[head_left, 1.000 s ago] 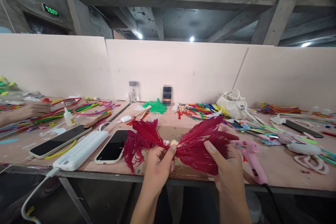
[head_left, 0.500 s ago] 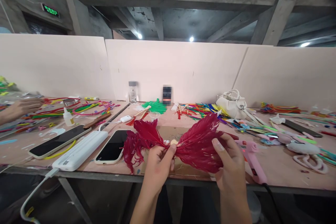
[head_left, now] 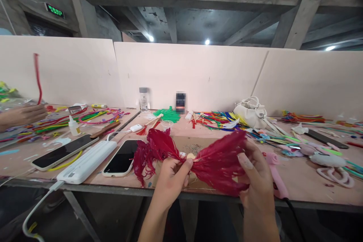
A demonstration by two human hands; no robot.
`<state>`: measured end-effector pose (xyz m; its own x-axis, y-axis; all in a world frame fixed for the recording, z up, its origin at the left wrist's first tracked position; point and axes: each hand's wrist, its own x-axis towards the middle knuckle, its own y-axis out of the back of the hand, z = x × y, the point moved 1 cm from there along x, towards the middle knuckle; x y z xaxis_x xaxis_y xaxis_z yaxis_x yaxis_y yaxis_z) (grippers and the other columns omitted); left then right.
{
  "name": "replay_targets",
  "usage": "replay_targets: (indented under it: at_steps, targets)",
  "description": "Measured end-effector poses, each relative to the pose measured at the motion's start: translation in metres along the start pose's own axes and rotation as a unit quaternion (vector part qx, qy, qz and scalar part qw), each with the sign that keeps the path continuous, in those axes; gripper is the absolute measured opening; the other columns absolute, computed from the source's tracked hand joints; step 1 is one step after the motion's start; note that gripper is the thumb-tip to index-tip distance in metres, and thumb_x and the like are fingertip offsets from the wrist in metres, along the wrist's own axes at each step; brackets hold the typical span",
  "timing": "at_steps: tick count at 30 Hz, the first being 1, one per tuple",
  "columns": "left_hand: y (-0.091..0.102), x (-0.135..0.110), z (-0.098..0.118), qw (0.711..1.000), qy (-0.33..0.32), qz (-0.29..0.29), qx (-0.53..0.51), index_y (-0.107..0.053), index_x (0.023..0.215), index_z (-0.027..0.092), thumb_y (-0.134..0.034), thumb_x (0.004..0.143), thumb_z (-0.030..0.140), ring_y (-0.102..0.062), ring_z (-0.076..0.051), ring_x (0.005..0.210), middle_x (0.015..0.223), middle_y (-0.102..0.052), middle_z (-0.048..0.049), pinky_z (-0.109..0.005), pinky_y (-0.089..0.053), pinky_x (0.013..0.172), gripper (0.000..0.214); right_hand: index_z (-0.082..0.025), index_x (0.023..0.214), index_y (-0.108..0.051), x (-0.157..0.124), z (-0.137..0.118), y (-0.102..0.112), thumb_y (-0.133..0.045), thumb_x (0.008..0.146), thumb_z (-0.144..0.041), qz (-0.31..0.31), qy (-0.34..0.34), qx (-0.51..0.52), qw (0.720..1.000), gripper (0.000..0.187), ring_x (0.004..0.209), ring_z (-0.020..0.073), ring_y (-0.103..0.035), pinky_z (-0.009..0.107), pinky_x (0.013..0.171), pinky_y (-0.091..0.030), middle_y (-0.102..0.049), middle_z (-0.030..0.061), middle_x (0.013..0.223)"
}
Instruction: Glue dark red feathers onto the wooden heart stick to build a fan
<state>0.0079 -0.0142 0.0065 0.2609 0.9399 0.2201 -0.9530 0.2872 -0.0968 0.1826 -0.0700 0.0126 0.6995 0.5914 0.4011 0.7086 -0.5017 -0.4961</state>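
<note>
Dark red feathers spread in two fans, a right fan [head_left: 218, 164] and a smaller, curlier left fan [head_left: 161, 143], meeting at a small pale round piece [head_left: 191, 156]. My left hand [head_left: 171, 177] is closed at that junction, thumb pressed beside the pale piece. At the outer edge of the right fan, my right hand [head_left: 255, 174] grips the feather tips between thumb and fingers. Both hands hold the feathers above a sheet of brown cardboard [head_left: 195, 141] on the table. Part of the stems is hidden behind my left fingers.
Left of my hands lie a phone [head_left: 120, 160] and a white power bank [head_left: 86, 162] with a cable. A pink glue gun [head_left: 278, 177] is partly behind my right hand. Farther back are green feathers [head_left: 168, 115] and a white handbag [head_left: 251, 113]. Another person's hand [head_left: 24, 115] holds a red fuzzy stem [head_left: 37, 79].
My right hand has moved right and slightly down, with the right fan pulled along. My left hand has shifted slightly right. The other person's hand now has a red stem raised.
</note>
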Motion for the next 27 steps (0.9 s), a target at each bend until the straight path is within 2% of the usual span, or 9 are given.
replay_targets:
  at_steps: [2,5,9,13,21,27]
  targets:
    - [0.003,-0.002,0.004,0.998,0.005,-0.056,0.029,-0.052,0.051,0.019,-0.073,0.081,0.058,-0.038,-0.009,0.042,0.041,-0.043,0.0037,-0.023,-0.028,0.045,0.054,-0.024,0.107,-0.075,-0.003,-0.003,0.003,-0.087,0.073,-0.041,0.004,-0.052,-0.001,0.999,0.040,0.081,0.0233,-0.071,0.032,0.068,-0.057,-0.077,0.0044,0.096]
    - [0.006,-0.005,0.009,0.994,-0.007,-0.089,0.060,-0.054,0.051,0.019,-0.073,0.082,0.055,-0.041,-0.010,0.044,0.042,-0.044,0.0034,-0.023,-0.030,0.047,0.051,-0.022,0.092,-0.079,-0.005,-0.007,0.009,-0.092,0.067,-0.041,0.002,-0.083,-0.019,0.996,0.034,0.069,0.0206,-0.070,0.028,0.059,-0.056,-0.077,0.0033,0.080]
    - [0.007,-0.007,0.010,0.991,-0.030,-0.102,0.086,-0.063,0.059,0.018,-0.071,0.084,0.050,-0.042,-0.011,0.045,0.044,-0.044,0.0041,-0.024,-0.028,0.047,0.042,-0.021,0.087,-0.081,-0.002,-0.005,0.018,-0.096,0.061,-0.043,0.012,-0.082,-0.016,0.996,0.037,0.063,0.0245,-0.072,0.033,0.054,-0.060,-0.078,0.0057,0.077]
    - [0.009,-0.005,0.005,0.986,-0.039,-0.116,0.112,-0.069,0.071,0.017,-0.068,0.088,0.045,-0.044,-0.012,0.047,0.049,-0.045,0.0046,-0.024,-0.029,0.047,0.033,-0.021,0.091,-0.082,0.002,0.001,0.025,-0.094,0.064,-0.041,0.012,-0.056,-0.044,0.997,0.035,0.064,0.0253,-0.072,0.035,0.054,-0.060,-0.078,0.0055,0.077]
    - [0.008,-0.005,0.002,0.988,-0.012,-0.129,0.085,-0.063,0.065,0.017,-0.070,0.086,0.045,-0.042,-0.011,0.046,0.047,-0.044,0.0048,-0.024,-0.027,0.048,0.035,-0.020,0.100,-0.082,0.005,0.007,0.028,-0.092,0.068,-0.043,0.019,-0.022,-0.094,0.995,0.040,0.072,0.0248,-0.071,0.035,0.062,-0.057,-0.078,0.0062,0.084]
    - [0.009,-0.003,-0.004,0.996,-0.002,-0.083,0.025,-0.065,0.061,0.018,-0.073,0.083,0.042,-0.040,-0.010,0.043,0.043,-0.046,0.0052,-0.023,-0.030,0.048,0.035,-0.019,0.090,-0.082,0.007,0.009,0.024,-0.092,0.065,-0.047,0.007,-0.037,-0.097,0.995,0.039,0.073,0.0254,-0.071,0.036,0.062,-0.059,-0.079,0.0074,0.086]
